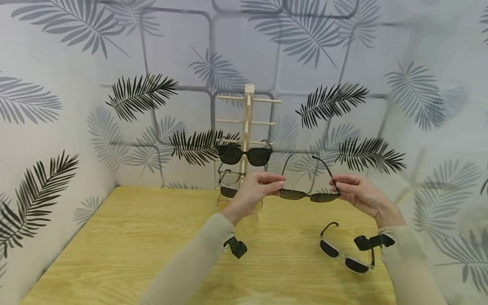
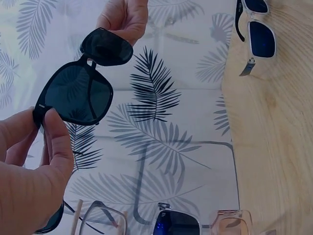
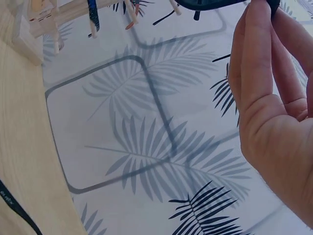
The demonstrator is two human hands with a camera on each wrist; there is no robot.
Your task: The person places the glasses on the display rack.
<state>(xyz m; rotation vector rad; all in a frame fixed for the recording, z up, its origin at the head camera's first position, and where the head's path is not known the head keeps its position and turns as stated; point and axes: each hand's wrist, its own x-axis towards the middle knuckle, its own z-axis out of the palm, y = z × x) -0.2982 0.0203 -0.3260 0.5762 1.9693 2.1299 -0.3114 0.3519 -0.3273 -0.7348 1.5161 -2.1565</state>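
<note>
Black-framed sunglasses with dark lenses [image 1: 308, 195] are held in the air above the pale wooden tabletop [image 1: 133, 254], in front of the light wooden display rack [image 1: 248, 123]. Their long axis runs level from nine o'clock to three o'clock in the head view, lenses facing down toward the table and both temple arms unfolded, rising toward twelve o'clock and the leaf-patterned wall [image 1: 76, 84]. The left hand [image 1: 256, 186] pinches the frame's nine o'clock end between thumb and curled fingers; the right hand [image 1: 358, 191] pinches the three o'clock end at the hinge the same way. On the rack behind, a second pair of black sunglasses [image 1: 245, 155] hangs on a rung, with a thin-rimmed pair [image 1: 230, 182] on the rung below, partly hidden by the left hand. At about five o'clock from the held pair, a clear-framed pair with dark lenses [image 1: 343, 254] lies on the table, near the right sleeve [image 1: 409, 262].
</note>
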